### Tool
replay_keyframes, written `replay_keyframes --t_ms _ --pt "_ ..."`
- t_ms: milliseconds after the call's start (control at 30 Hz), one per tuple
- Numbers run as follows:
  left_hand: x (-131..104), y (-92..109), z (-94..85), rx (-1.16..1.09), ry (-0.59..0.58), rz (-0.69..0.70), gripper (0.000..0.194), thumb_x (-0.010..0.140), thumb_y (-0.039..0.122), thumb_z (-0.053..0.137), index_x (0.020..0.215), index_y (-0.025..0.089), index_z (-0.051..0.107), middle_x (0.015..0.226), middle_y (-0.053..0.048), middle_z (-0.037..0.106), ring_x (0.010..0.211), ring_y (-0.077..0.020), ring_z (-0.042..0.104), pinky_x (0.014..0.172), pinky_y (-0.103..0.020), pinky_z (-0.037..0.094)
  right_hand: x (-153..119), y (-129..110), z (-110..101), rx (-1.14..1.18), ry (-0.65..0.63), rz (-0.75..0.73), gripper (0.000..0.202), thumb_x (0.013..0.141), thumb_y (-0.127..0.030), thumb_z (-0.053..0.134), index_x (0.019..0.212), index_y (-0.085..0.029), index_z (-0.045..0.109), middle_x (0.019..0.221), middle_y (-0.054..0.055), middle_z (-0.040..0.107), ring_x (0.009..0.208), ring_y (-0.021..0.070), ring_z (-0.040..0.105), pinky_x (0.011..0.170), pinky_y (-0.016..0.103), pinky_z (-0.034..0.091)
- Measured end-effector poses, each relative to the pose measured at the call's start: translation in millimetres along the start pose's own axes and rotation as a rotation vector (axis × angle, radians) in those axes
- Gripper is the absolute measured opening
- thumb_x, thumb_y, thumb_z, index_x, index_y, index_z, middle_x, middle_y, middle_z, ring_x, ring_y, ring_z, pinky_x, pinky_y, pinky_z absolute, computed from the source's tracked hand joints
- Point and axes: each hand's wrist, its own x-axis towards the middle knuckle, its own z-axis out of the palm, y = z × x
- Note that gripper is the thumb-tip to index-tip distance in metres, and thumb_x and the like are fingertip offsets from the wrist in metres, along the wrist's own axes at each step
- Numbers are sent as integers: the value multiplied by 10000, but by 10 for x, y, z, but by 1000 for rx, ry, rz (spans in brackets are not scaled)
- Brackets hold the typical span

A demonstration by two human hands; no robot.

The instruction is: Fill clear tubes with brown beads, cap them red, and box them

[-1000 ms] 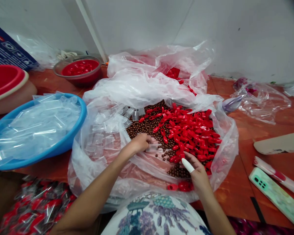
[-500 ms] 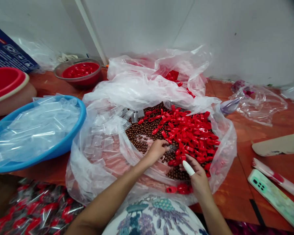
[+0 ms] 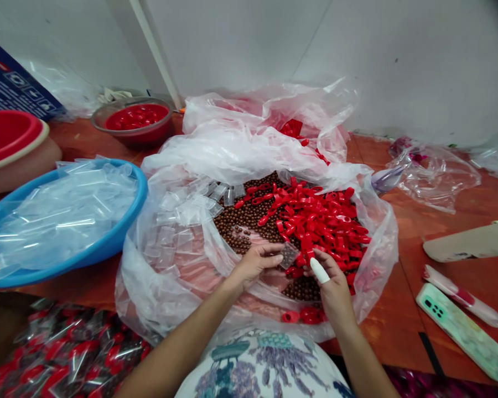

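Between the thumb and fingers of my left hand [image 3: 255,266] is a small clear plastic piece [image 3: 289,255], held over the brown beads [image 3: 236,235]. My right hand [image 3: 331,272], with a white cover on its thumb, pinches a red plastic piece [image 3: 307,253] at the near edge of the pile of red pieces [image 3: 334,221]. Beads and red pieces lie together in an open clear plastic bag [image 3: 375,276]. More clear pieces [image 3: 170,237] are spread on the bag's left side.
A blue basin [image 3: 139,204] of clear pieces stands left, with red and white basins [image 3: 43,138] behind. A bowl [image 3: 166,130] holds red pieces. At the right lie a phone [image 3: 460,331], a tube [image 3: 465,296] and a beige object [image 3: 468,243]. Filled pieces [image 3: 66,354] fill the lower left.
My left hand has drawn back a little to the left and turned, and the clear piece in it now shows plainly. My right hand has barely moved.
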Motion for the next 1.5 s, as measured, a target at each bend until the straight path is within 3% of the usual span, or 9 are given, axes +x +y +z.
replay_keyframes --t_ms 133,267,400,667,900,1033,1167,1333,1500 --pt "-149 -6 -8 -62 32 -11 508 591 219 787 1070 140 636 932 -73 657 669 -136 630 582 -300 570 11 -64 108 -18 -47 -21 388 738 -402 656 1096 -266 598 1039 21 637 861 185 583 731 303 474" --pt "-222 -41 -29 -55 108 56 457 598 206 785 1029 127 654 970 -75 666 697 -129 638 632 -270 565 -6 -79 170 -56 -80 3 453 748 -417 639 1171 -270 571 1121 26 623 960 212 575 829 352 454" --pt "-259 -55 -37 -2 52 70 474 599 246 786 1038 121 658 986 -86 670 729 -137 633 676 -286 555 -21 -120 208 -101 -120 -47 409 762 -432 623 1133 -264 588 1130 23 626 1026 226 560 913 374 414" --pt "-300 -77 -45 -4 48 71 468 586 268 790 1004 100 665 927 -72 665 704 -130 620 648 -271 543 10 -214 193 -177 -387 -188 321 825 -402 555 1124 -283 558 1149 25 613 1079 217 543 961 367 381" --pt "-347 -93 -82 37 68 70 474 606 289 778 1027 110 653 951 -78 677 624 -120 634 661 -282 538 42 -210 87 -348 -205 -240 367 811 -435 560 1136 -266 560 1117 42 617 1058 233 539 969 395 362" --pt "-366 -71 -48 80 48 108 481 617 305 766 1042 108 655 984 -89 672 678 -132 629 662 -280 533 -1 -203 152 -282 -328 -204 341 834 -419 534 1140 -269 540 1124 40 616 1050 226 553 942 374 397" --pt "-376 -50 -40 72 46 121 475 607 319 769 1019 107 668 988 -97 670 766 -171 628 674 -294 534 -31 -186 166 -356 -424 -271 305 869 -372 491 1156 -272 519 1154 33 590 1073 210 536 950 358 389" --pt "-378 -71 -89 73 77 108 477 616 318 765 1033 110 659 945 -91 681 700 -160 641 685 -310 534 13 -176 85 -527 -359 -373 301 886 -361 461 1161 -251 512 1152 51 568 1071 209 520 956 380 374" --pt "-398 -69 -66 93 76 135 467 623 315 759 1034 118 658 933 -83 680 687 -164 642 685 -321 535 28 -171 129 -454 -289 -308 312 871 -370 489 1158 -257 531 1168 47 568 1085 211 521 964 385 377"
